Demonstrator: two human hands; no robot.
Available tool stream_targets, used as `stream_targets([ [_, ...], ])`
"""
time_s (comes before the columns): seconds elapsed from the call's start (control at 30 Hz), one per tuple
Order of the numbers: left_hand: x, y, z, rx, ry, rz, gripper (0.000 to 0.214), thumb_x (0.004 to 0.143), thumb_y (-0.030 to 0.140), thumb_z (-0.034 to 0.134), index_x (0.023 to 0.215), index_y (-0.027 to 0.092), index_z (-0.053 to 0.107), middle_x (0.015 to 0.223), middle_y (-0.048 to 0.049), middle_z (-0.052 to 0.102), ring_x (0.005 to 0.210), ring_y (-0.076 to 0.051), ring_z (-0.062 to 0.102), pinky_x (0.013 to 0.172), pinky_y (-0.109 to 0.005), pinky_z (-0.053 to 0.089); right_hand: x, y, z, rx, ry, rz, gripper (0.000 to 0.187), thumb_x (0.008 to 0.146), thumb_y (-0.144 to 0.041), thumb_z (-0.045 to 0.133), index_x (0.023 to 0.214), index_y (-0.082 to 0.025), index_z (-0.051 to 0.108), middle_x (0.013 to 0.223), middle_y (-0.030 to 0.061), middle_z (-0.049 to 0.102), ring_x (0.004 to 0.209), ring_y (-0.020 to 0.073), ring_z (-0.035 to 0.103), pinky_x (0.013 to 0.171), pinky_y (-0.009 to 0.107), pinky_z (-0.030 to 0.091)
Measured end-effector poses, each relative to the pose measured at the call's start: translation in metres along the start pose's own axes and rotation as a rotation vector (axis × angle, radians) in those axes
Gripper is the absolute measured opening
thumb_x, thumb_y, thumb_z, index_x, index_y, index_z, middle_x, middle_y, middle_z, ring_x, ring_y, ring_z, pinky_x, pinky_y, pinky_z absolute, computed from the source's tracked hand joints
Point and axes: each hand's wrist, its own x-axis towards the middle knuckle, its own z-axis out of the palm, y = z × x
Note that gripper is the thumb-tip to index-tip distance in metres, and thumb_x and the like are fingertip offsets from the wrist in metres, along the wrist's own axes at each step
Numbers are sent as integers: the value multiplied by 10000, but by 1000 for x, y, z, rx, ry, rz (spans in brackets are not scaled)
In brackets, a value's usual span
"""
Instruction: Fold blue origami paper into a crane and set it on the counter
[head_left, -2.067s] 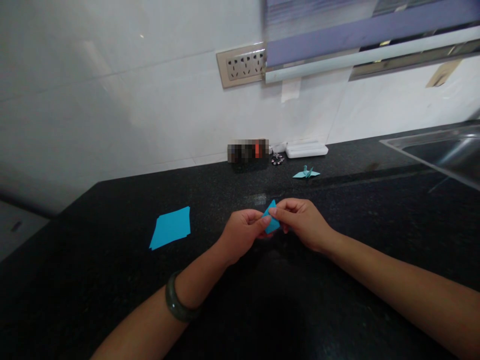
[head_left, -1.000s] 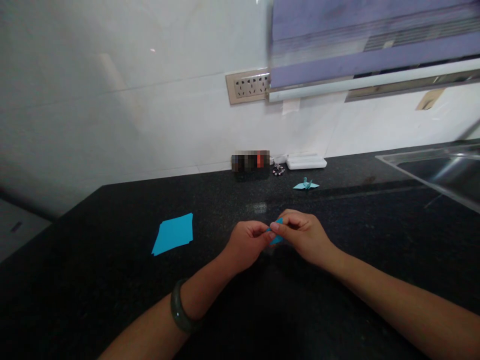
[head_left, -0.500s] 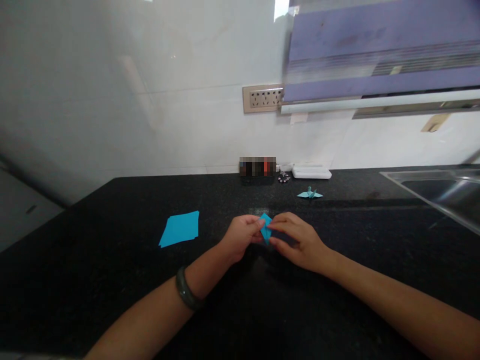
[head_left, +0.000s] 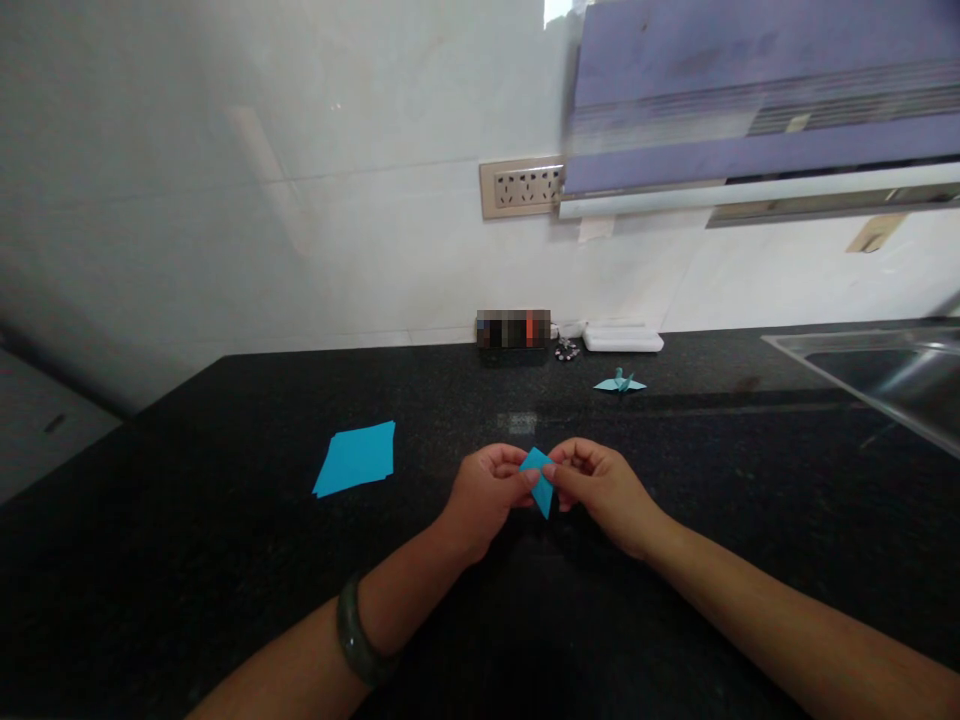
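A small folded piece of blue paper (head_left: 540, 478) is held between both hands just above the black counter (head_left: 225, 560). My left hand (head_left: 486, 496), a dark bangle on its wrist, pinches the paper's left side with curled fingers. My right hand (head_left: 600, 487) pinches the right side, thumb and fingertips pressed together. The piece looks like a narrow kite with its point downward. A stack of flat blue paper sheets (head_left: 355, 457) lies on the counter to the left of my hands.
A finished blue paper crane (head_left: 619, 382) sits farther back on the counter. Against the white wall stand a small dark box (head_left: 514, 330), a beaded ring (head_left: 566, 349) and a white flat case (head_left: 622, 340). A steel sink (head_left: 885, 375) is at right. A socket strip (head_left: 521, 187) is on the wall.
The folded paper has been turned and refolded between my fingers, going from nearly hidden to a kite shape pointing down. Both hands stayed together over the same spot; my head shifted.
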Motion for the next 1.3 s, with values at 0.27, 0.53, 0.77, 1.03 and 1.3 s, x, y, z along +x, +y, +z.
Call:
stream_targets([
  [0.27, -12, -4, -2, -45, 27, -18, 215, 646, 242, 672, 770, 133, 534, 640, -6, 623, 578, -103, 590, 580, -234, 482, -8, 3, 10, 157, -15, 58, 201, 654, -280, 667, 735, -149, 539, 527, -53, 524, 410, 50, 462, 411, 182, 381],
  [0.53, -16, -5, -7, 11, 16, 23, 191, 645, 228, 670, 766, 132, 558, 656, -2, 620, 595, -98, 574, 576, -226, 468, -9, 12, 9, 196, -66, 41, 172, 680, -273, 655, 721, -146, 546, 528, -48, 555, 412, 47, 485, 417, 171, 379],
  [0.77, -17, -5, -9, -9, 35, 29, 195, 610, 200, 692, 762, 122, 600, 694, -22, 634, 627, -113, 581, 608, -247, 473, -9, 17, 9, 163, -60, 21, 164, 685, -269, 652, 731, -148, 551, 528, -42, 560, 403, 55, 488, 404, 180, 382],
  [1.03, -16, -8, -6, -40, 43, 1, 210, 582, 184, 707, 759, 128, 607, 682, -18, 634, 619, -109, 576, 591, -234, 466, -7, 20, 9, 155, -63, 33, 174, 651, -251, 668, 742, -155, 555, 511, -54, 540, 388, 54, 471, 394, 182, 367],
  [1.3, -18, -6, -7, -21, 20, -74, 230, 593, 192, 705, 784, 125, 595, 688, -20, 637, 599, -104, 575, 553, -221, 459, -10, 21, 10, 132, -48, 40, 142, 667, -235, 651, 742, -152, 564, 497, -55, 536, 384, 55, 464, 399, 188, 357],
])
